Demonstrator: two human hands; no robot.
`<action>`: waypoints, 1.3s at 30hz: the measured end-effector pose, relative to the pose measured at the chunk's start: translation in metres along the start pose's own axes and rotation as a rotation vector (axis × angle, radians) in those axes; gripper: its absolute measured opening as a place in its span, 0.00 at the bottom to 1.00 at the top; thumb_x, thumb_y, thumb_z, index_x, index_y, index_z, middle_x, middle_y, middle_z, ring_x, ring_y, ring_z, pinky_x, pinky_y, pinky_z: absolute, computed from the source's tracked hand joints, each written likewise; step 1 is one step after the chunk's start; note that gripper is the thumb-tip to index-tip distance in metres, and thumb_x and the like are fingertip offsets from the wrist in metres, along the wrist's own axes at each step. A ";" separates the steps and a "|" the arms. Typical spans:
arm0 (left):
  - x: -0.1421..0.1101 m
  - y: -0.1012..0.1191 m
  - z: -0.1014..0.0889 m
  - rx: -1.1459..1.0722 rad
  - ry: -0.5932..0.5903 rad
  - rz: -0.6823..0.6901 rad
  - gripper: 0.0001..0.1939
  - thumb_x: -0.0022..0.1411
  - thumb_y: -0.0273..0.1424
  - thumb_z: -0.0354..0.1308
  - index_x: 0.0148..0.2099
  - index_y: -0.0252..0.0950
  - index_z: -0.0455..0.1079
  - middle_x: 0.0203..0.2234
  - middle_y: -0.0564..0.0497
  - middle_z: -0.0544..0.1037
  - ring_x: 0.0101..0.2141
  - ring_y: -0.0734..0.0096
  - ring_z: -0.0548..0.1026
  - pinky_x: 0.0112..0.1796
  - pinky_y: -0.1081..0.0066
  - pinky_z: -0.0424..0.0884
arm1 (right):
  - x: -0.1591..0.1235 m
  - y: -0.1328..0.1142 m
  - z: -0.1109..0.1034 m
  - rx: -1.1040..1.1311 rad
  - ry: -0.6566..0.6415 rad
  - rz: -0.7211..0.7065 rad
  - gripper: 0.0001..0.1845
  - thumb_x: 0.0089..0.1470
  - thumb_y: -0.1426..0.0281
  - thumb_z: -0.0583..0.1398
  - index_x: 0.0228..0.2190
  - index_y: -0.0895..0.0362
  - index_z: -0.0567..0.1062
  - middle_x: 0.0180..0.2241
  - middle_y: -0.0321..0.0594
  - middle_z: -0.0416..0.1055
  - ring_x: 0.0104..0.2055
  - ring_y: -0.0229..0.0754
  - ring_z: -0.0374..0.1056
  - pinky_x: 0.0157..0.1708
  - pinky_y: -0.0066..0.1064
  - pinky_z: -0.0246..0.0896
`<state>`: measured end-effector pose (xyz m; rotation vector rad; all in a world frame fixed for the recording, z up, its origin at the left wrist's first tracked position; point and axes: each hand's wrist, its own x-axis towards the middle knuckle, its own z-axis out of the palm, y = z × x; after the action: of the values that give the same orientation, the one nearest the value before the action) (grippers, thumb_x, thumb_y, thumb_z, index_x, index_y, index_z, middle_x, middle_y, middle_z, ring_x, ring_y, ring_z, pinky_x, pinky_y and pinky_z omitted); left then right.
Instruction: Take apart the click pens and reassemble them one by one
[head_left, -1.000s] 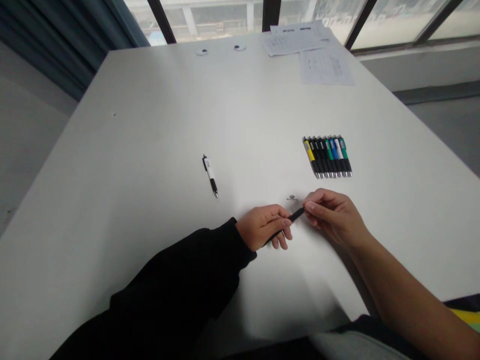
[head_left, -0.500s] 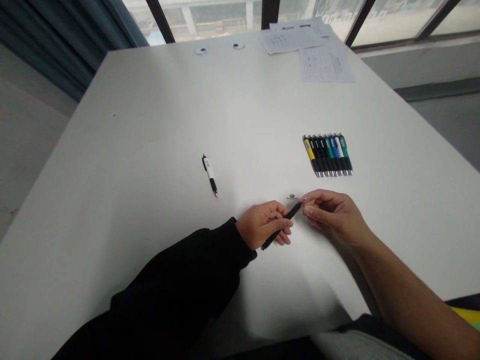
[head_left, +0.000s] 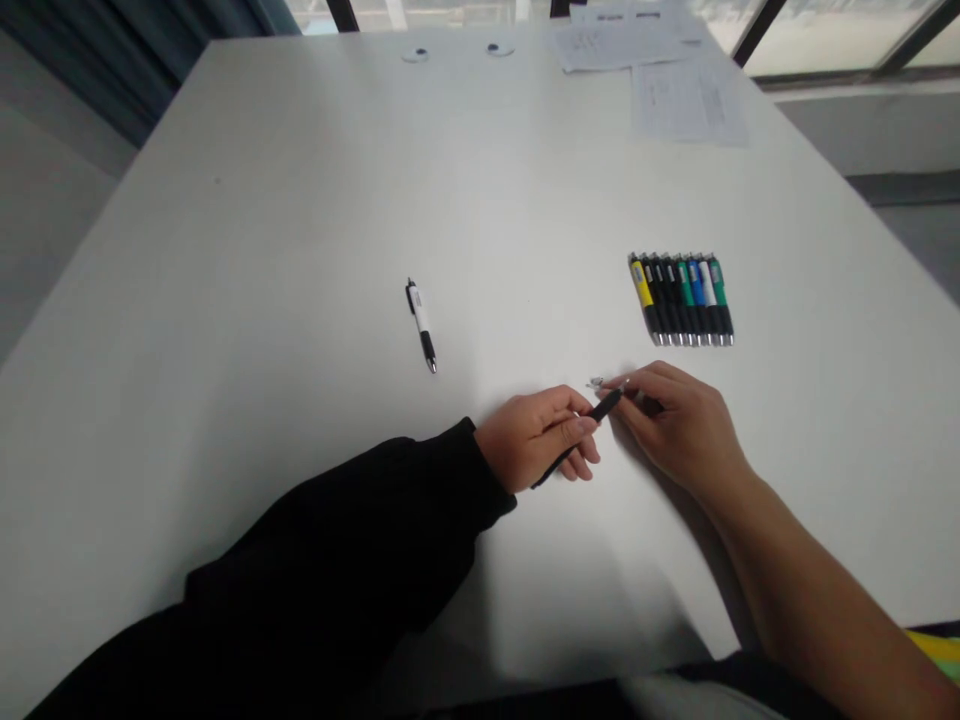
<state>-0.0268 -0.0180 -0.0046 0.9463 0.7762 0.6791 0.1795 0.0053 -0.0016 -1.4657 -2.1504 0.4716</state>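
Note:
My left hand [head_left: 541, 437] is closed around a black pen [head_left: 606, 404], its front end slanting up to the right. A thin silvery point sticks out of that end, with no metal cone around it. Small silvery pieces [head_left: 595, 383] lie on the white table just beyond the pen. My right hand [head_left: 679, 415] has thumb and forefinger pinched together right at these pieces. Whether the fingertips grip one of them is too small to tell. Farther left lies a white pen [head_left: 421, 325] with a black grip and clip.
A tight row of pens [head_left: 681, 300] in yellow, black, green, blue and white lies beyond my right hand. Paper sheets [head_left: 686, 100] rest at the table's far right. Two round white pieces with dark spots [head_left: 499, 49] sit along the far edge.
My right hand has moved from the pen's front end to the small silvery pieces on the table. The left hand still holds the black pen. The camera view has tilted down slightly.

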 end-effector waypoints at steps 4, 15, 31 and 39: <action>0.000 0.000 0.000 0.033 -0.003 0.019 0.09 0.68 0.35 0.57 0.40 0.34 0.65 0.27 0.50 0.77 0.24 0.74 0.78 0.25 0.75 0.74 | 0.000 0.002 -0.002 -0.006 -0.011 -0.023 0.05 0.58 0.69 0.62 0.34 0.54 0.80 0.30 0.41 0.74 0.29 0.42 0.67 0.31 0.35 0.58; -0.001 0.002 -0.001 0.123 0.004 0.027 0.07 0.68 0.33 0.57 0.40 0.33 0.66 0.26 0.51 0.77 0.23 0.74 0.77 0.25 0.75 0.74 | -0.005 -0.003 -0.017 0.964 0.049 0.372 0.05 0.52 0.67 0.69 0.30 0.52 0.79 0.24 0.36 0.70 0.23 0.38 0.64 0.20 0.31 0.57; 0.000 -0.001 0.000 0.139 -0.001 0.057 0.07 0.67 0.33 0.57 0.39 0.33 0.68 0.26 0.51 0.77 0.23 0.76 0.76 0.23 0.78 0.74 | 0.000 0.001 -0.004 1.006 0.131 0.393 0.13 0.56 0.57 0.68 0.28 0.52 0.77 0.21 0.33 0.64 0.21 0.35 0.57 0.20 0.31 0.53; 0.000 0.004 0.001 0.151 0.010 0.039 0.07 0.66 0.32 0.58 0.38 0.33 0.68 0.25 0.52 0.77 0.22 0.75 0.76 0.23 0.77 0.74 | -0.001 0.007 -0.001 0.973 0.111 0.387 0.16 0.55 0.57 0.69 0.25 0.53 0.73 0.20 0.32 0.65 0.20 0.35 0.58 0.19 0.30 0.53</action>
<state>-0.0267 -0.0168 -0.0008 1.0988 0.8281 0.6665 0.1854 0.0071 -0.0043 -1.2363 -1.1968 1.3032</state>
